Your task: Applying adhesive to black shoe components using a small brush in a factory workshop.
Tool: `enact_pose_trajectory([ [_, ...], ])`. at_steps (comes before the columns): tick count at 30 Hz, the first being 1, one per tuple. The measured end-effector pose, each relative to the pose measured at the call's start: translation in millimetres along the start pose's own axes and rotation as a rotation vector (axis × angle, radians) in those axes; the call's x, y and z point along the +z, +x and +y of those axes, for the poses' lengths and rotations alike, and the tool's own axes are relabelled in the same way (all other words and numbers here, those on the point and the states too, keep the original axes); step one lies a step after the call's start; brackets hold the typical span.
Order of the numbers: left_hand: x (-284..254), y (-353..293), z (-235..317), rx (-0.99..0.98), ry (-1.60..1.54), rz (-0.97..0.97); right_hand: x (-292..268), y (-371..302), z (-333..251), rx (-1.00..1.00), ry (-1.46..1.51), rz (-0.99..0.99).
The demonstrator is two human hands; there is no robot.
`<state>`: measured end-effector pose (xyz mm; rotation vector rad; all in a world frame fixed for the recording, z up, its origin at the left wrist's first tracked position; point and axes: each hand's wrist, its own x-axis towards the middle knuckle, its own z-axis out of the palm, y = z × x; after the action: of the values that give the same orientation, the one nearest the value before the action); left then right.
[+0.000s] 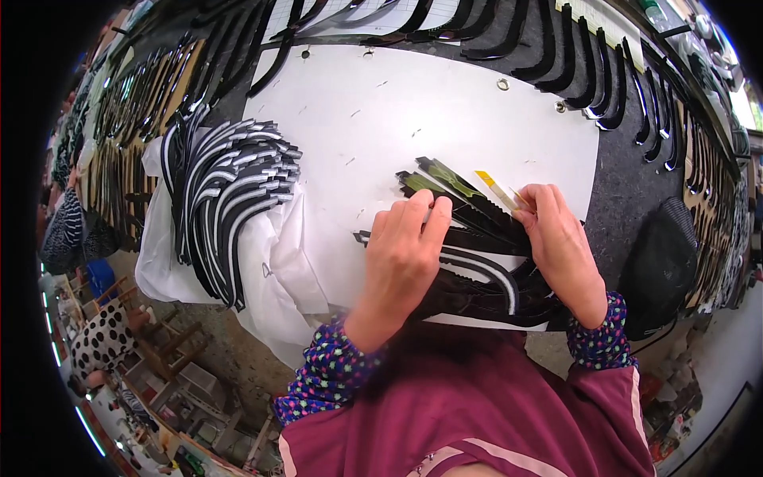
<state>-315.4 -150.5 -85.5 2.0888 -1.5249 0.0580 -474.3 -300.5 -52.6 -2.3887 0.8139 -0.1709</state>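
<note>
My left hand [409,248] has curled fingers, its fingertips on the olive-green end of a black strip [412,181]. My right hand [555,238] pinches a narrow pale strip with a yellow end [494,186] between thumb and finger. Beneath and between both hands lies a loose pile of black strips [485,238], with another green-ended one on top. Nearer my body, a curved black strip with a light stripe [494,274] rests on dark pieces. All of it lies on a white board [318,119].
Left of the board, a thick bundle of curved black-and-white strips [226,183] rests on white plastic sheeting [278,254]. Several curved black strips [548,48] line the far edge. A black mesh-like bundle [660,262] sits at the right. A stool [171,342] stands below the table at left.
</note>
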Motion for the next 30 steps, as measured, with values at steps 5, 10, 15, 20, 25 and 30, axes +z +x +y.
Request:
enact_pose_trajectory([
  [5, -2.5, -2.4, -1.6, 0.096, 0.009, -0.043, -1.4, -2.4, -1.0, 0.015, -0.015, -0.049],
  [10, -3.5, -5.3, 1.8, 0.045, 0.064, -0.1, -14.4, 9.9, -12.7, 0.066, 0.143, 0.044],
  [15, -6.8, 5.8, -0.8, 0.013, 0.108, -0.096, -8.6, 21.1, -36.3, 0.019, 0.305, 0.035],
  [20, -1.6, 6.7, -16.8, 0.081, -0.026, -0.156, 7.8, 23.7, -38.9, -0.029, 0.264, 0.06],
  [25, 1.9, 8.1, -19.2, 0.116, 0.024, -0.129, 23.8, 22.0, -30.3, 0.0, 0.232, 0.14],
  [30, 0.1, 11.1, -15.9, 0.098, 0.062, -0.139, 35.6, 19.8, -22.6, 0.003, 0.15, 0.239],
])
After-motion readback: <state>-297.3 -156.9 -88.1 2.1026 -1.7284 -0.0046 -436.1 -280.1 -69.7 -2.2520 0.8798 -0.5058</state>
